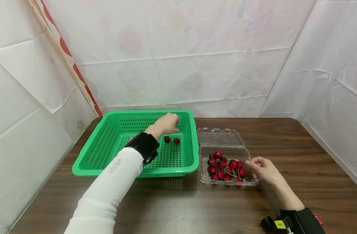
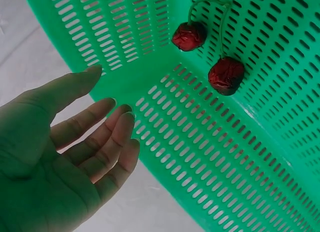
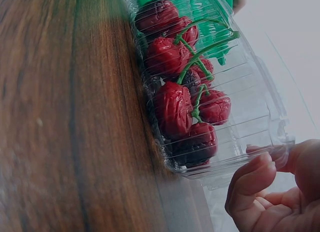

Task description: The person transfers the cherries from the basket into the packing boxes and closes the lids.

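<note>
My left hand [image 1: 165,124] hovers over the green basket [image 1: 195,146], fingers loosely bent and holding nothing. Two dark red cherries [image 1: 171,140] joined by a green stem lie on the basket floor; the left wrist view shows those wrinkled cherries [image 2: 226,75] apart from my fingers. To the right stands a clear plastic clamshell box [image 1: 206,181], its lid [image 1: 218,137] folded back behind it. Several red cherries [image 1: 222,164] with green stems lie inside. With thumb and fingers, my right hand [image 1: 264,170] pinches the box's right rim, also visible in the right wrist view [image 3: 280,192].
Both containers stand on a dark brown wooden table [image 1: 172,211]. White patterned sheeting [image 1: 178,65] hangs behind and at both sides. Part of a small red thing [image 1: 130,139] shows in the basket beside my left wrist, mostly hidden.
</note>
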Available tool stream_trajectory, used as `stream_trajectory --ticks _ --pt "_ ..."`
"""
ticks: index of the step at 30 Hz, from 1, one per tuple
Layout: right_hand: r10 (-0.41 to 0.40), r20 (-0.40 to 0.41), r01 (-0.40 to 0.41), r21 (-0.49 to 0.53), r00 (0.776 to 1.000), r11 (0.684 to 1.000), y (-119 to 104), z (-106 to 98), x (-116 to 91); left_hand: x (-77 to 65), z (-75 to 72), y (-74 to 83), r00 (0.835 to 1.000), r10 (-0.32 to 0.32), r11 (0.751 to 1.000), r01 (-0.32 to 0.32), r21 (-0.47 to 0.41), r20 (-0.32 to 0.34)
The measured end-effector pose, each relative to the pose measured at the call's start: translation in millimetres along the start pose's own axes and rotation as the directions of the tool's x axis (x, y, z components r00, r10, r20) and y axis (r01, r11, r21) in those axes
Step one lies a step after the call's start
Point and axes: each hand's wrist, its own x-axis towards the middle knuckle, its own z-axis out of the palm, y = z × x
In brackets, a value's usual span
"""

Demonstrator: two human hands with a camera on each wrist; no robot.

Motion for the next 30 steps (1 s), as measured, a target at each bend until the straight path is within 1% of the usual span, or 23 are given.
stream_trajectory --ticks 3,5,9,14,21,25,30 --pt "0.01 0.0 -0.01 0.002 1.0 1.0 0 0 0 5.0 2.0 -2.4 1.0 -0.014 1.0 0.014 -0.014 0.001" --pt "0.001 0.006 -0.001 -0.003 1.0 1.0 1 0 0 8.2 4.1 -3.9 1.0 -0.025 1.0 0.026 -0.019 0.002" --pt "0.007 0.005 -0.007 -0.002 1.0 1.0 1 1 0 13.3 8.7 -5.9 0.999 -0.049 0.999 0.049 -0.013 0.016" --pt "0.008 -0.001 -0.008 -0.01 1.0 1.0 0 1 0 14.6 13.9 -8.8 0.996 -0.073 0.997 0.073 -0.008 0.043" --pt "0.01 0.002 -0.009 -0.004 1.0 1.0 -2 0 -1 15.7 21.6 -12.4 0.991 -0.104 0.993 0.108 -0.047 0.083" --pt "0.011 -0.001 -0.011 0.001 1.0 1.0 -4 -1 -1 17.2 23.9 -12.5 0.99 -0.102 0.993 0.107 -0.05 0.096" --pt "0.018 0.004 -0.018 0.008 1.0 1.0 -4 -1 -1 19.2 27.1 -11.5 0.986 -0.097 0.995 0.1 -0.014 0.133"
